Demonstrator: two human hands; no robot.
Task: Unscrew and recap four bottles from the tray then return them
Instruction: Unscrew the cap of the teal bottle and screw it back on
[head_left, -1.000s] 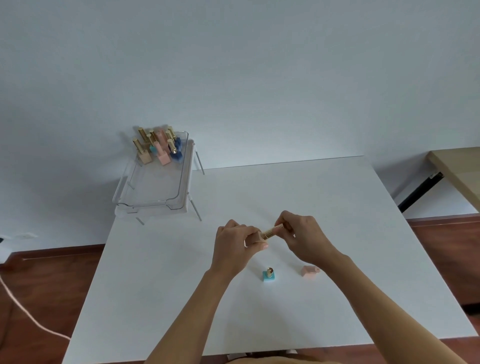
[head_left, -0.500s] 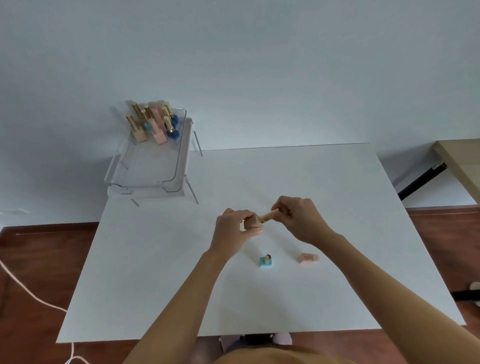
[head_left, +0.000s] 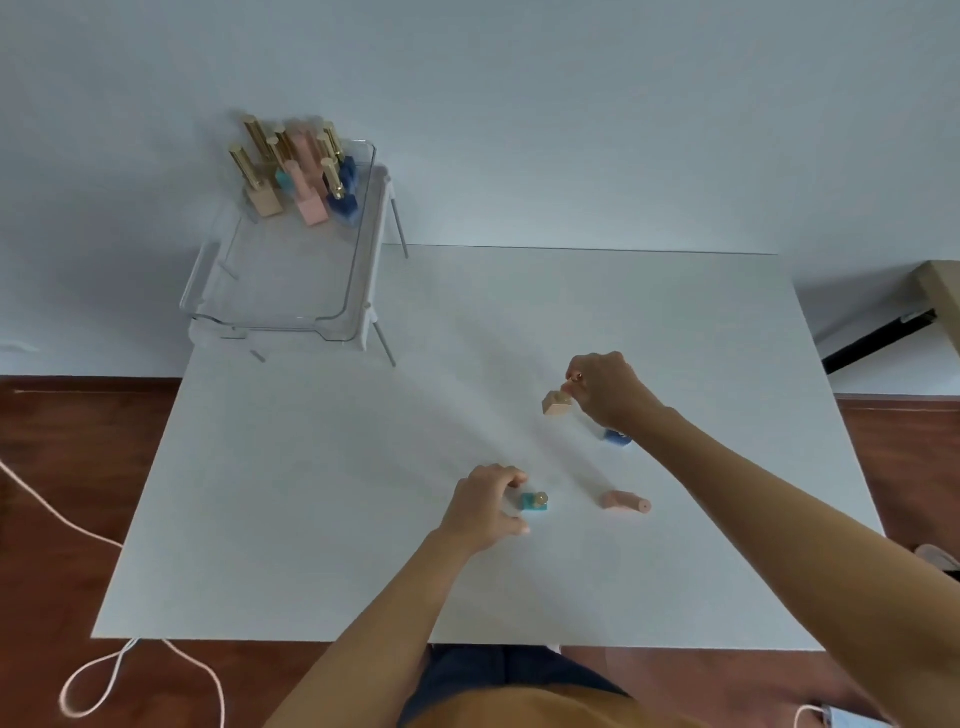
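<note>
**So, four little bottles out on the table**

Right hand (head_left: 609, 393) pinches the beige square bottle (head_left: 557, 403) by its top, far right. Left hand (head_left: 485, 507) curls loosely beside the teal bottle (head_left: 533, 502), fingers apart. A pink bottle (head_left: 626, 502) lies flat; a blue one (head_left: 617, 438) hides under the wrist. Clear plastic tray (head_left: 280, 322) holds blurry gold-capped bottles (head_left: 298, 176), can't count them.

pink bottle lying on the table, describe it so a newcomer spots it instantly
Start at the white table, then its near-right part, between the person's two forearms. The pink bottle lies on its side there, touched by neither hand. The teal bottle to its left stands upright; this is the only bottle lying down.
</note>
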